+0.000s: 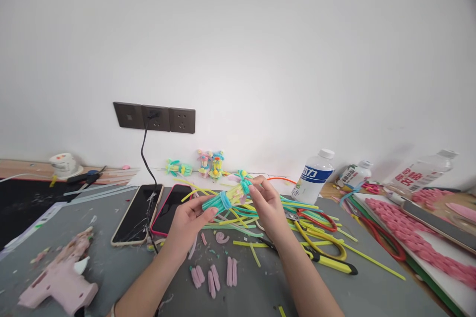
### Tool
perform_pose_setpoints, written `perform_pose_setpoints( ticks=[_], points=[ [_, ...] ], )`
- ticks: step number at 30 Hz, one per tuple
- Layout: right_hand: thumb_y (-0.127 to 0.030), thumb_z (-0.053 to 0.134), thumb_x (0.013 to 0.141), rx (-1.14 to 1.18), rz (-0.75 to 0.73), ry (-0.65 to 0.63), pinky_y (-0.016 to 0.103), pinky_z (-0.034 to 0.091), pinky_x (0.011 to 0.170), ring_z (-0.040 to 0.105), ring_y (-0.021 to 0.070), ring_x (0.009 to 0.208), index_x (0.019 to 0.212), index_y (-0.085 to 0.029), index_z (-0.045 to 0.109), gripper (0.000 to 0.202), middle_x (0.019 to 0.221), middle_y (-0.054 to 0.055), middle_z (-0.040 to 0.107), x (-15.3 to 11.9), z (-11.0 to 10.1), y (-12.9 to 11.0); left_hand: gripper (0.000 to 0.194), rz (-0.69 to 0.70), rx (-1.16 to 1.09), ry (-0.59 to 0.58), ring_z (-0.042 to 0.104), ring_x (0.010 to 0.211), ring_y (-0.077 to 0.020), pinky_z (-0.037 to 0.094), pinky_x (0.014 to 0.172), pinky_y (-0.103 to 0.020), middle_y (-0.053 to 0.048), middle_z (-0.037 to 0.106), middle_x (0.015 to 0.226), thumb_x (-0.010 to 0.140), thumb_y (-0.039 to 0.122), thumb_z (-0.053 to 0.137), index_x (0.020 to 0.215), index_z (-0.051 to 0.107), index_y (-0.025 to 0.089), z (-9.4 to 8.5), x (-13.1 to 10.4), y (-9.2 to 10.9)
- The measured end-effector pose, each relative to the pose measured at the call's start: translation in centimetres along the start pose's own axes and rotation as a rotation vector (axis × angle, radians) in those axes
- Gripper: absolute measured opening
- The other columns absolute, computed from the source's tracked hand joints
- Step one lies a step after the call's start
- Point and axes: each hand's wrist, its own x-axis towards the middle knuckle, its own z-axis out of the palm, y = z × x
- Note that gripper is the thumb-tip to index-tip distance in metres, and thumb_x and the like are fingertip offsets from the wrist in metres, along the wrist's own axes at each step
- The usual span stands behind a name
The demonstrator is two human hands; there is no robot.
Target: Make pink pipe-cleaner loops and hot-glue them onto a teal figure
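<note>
A small figure [232, 195] of teal and yellow fuzzy stems is held between both hands above the grey mat. The fingers of my left hand [191, 220] are closed on its teal lower end. My right hand [267, 203] pinches its other end, near a teal knot. Behind and below the figure lie loose yellow, green and teal stems [241, 218]. Several short pink pieces [213, 277] rest on the mat between my forearms. Against the wall stand two small finished-looking figures [210, 163], with a green and yellow one [179, 167] lying to their left.
Scissors [316, 220] and a yellow cutter [334, 263] lie by my right forearm. A white bottle [314, 176] stands behind them. Two phones [137, 215] are left of centre, beside a black cable. A pink glue gun [61, 282] lies at the left front.
</note>
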Motion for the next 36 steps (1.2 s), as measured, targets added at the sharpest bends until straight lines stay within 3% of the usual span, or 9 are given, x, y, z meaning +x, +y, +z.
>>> perform_pose_setpoints(
  ticks=[6, 14, 22, 36],
  points=[
    [-0.047, 0.068, 0.089, -0.029, -0.029, -0.005, 0.035, 0.047, 0.078, 0.063, 0.0191, 0.069, 0.084, -0.024, 0.058, 0.025, 0.067, -0.001, 0.067, 0.11, -0.11, -0.05, 0.056, 0.011, 0.040, -0.029, 0.069, 0.084, -0.0247, 0.058, 0.068, -0.030, -0.014, 0.078, 0.098, 0.062, 0.045, 0.087, 0.105, 0.076, 0.010, -0.15, 0.01, -0.20],
    [-0.048, 0.070, 0.087, -0.023, -0.014, -0.008, 0.034, 0.048, 0.078, 0.062, 0.0175, 0.067, 0.083, -0.024, 0.058, 0.027, 0.073, -0.001, 0.066, 0.11, 0.05, -0.32, 0.062, -0.006, 0.059, -0.026, 0.070, 0.089, -0.0274, 0.059, 0.067, -0.030, -0.016, 0.078, 0.101, 0.061, 0.048, 0.087, 0.107, 0.075, 0.009, -0.04, -0.13, 0.01],
    [-0.050, 0.070, 0.086, -0.026, -0.012, 0.003, 0.031, 0.046, 0.068, 0.062, 0.0183, 0.067, 0.082, -0.024, 0.057, 0.029, 0.071, -0.001, 0.066, 0.08, 0.12, -0.37, 0.059, 0.016, 0.070, -0.028, 0.071, 0.088, -0.0295, 0.059, 0.068, -0.033, -0.017, 0.078, 0.100, 0.061, 0.047, 0.086, 0.105, 0.077, 0.010, -0.09, -0.17, 0.15],
    [-0.047, 0.069, 0.089, -0.031, -0.025, -0.018, 0.034, 0.047, 0.073, 0.062, 0.0177, 0.064, 0.084, -0.025, 0.059, 0.025, 0.068, -0.003, 0.063, 0.12, -0.14, -0.23, 0.055, -0.005, 0.084, -0.035, 0.071, 0.090, -0.0301, 0.059, 0.068, -0.033, -0.016, 0.077, 0.101, 0.063, 0.044, 0.085, 0.106, 0.076, 0.011, 0.01, -0.29, 0.57]
  ],
)
